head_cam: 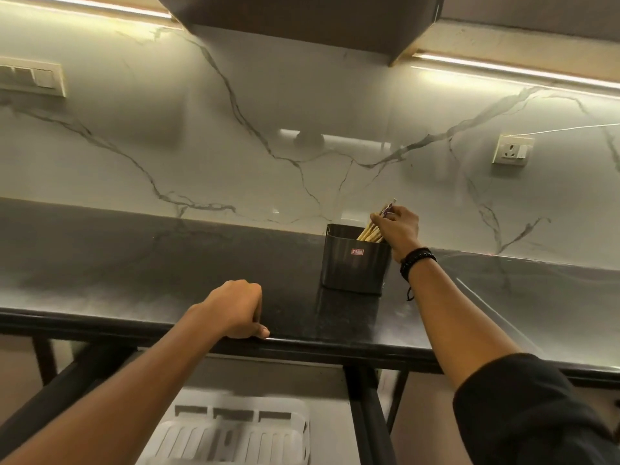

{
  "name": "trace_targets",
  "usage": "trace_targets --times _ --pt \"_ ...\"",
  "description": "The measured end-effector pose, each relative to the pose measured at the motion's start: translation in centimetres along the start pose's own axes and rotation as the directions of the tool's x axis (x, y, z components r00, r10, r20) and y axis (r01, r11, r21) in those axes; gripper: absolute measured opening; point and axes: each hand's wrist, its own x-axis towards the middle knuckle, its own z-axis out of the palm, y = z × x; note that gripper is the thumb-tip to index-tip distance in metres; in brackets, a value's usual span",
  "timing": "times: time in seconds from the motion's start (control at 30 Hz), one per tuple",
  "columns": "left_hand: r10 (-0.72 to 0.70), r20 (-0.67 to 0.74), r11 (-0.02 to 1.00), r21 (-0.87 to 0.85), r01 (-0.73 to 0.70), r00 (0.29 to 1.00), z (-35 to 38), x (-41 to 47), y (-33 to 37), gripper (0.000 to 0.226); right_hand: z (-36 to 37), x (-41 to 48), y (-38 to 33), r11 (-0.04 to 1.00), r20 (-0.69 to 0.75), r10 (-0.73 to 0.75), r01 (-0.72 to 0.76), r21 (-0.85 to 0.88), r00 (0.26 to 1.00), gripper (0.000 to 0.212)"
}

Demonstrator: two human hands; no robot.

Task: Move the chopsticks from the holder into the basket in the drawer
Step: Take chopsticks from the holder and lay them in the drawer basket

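Note:
A dark metal holder [354,263] stands on the black countertop near the marble wall. Pale wooden chopsticks [369,231] lean out of it to the right, some with wrapped tops. My right hand [399,229] reaches over the holder's right rim and its fingers are closed around the upper ends of the chopsticks. My left hand [236,310] rests as a fist on the counter's front edge, holding nothing. Below the counter a drawer is pulled out, and a white slatted plastic basket [235,434] lies in it.
The black countertop [134,263] stretches left and right of the holder. A dark cabinet [302,21] hangs overhead. A wall socket [511,149] sits at the right, a switch plate [32,78] at the left. Dark drawer frame rails [365,414] flank the basket.

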Motion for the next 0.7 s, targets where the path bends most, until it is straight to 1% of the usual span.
trace_targets --times 0.07,0.17,0.27,0.33,0.37,0.4,0.47,0.5,0.57,0.63,0.7 --pt "0.009 0.001 1.000 0.000 -0.009 1.000 -0.1 -0.1 0.1 0.037 0.4 -0.1 -0.4 0.995 0.026 -0.035 0.038 -0.089 0.999 0.042" --pt "0.017 -0.013 1.000 -0.004 -0.017 1.000 0.0 -0.3 0.2 0.036 0.5 0.0 -0.2 0.991 0.049 0.004 0.002 -0.137 0.999 0.047" --pt "0.018 -0.010 1.000 -0.017 -0.018 1.000 -0.1 -0.4 0.2 0.036 0.6 0.2 0.4 0.991 0.038 0.000 0.005 -0.136 0.999 0.033" --pt "0.017 -0.002 1.000 -0.015 -0.017 1.000 -0.2 -0.3 0.3 0.036 0.6 0.3 0.7 0.984 0.024 -0.013 0.018 -0.179 1.000 0.030" --pt "0.017 0.009 1.000 -0.016 -0.017 1.000 -0.2 -0.2 0.3 0.035 0.7 0.5 0.8 0.974 0.011 -0.017 0.019 -0.226 1.000 0.032" --pt "0.020 0.023 1.000 -0.017 -0.019 1.000 -0.2 -0.2 0.3 0.034 0.7 0.7 0.9 0.949 -0.011 -0.028 0.023 -0.315 1.000 0.036" --pt "0.030 0.045 0.999 -0.017 -0.030 0.999 -0.3 0.0 0.3 0.033 0.6 1.1 0.9 0.857 -0.063 -0.052 0.012 -0.516 0.997 0.044" --pt "0.033 0.050 0.999 -0.017 -0.032 0.998 -0.3 0.0 0.3 0.033 0.5 1.1 0.9 0.834 -0.078 -0.049 -0.002 -0.552 0.996 0.047" --pt "0.034 0.051 0.999 -0.014 -0.033 0.998 -0.3 0.1 0.3 0.036 0.3 1.4 0.9 0.859 -0.053 -0.011 -0.018 -0.512 0.999 0.047" --pt "0.028 0.051 0.999 -0.016 -0.027 0.998 -0.4 0.1 0.4 0.038 0.3 1.7 0.9 0.914 0.016 0.006 0.001 -0.405 1.000 0.040" --pt "0.018 0.054 1.000 -0.021 -0.017 0.998 -0.4 0.1 0.5 0.039 0.4 1.7 0.8 0.949 0.048 -0.017 0.031 -0.313 0.999 0.031"
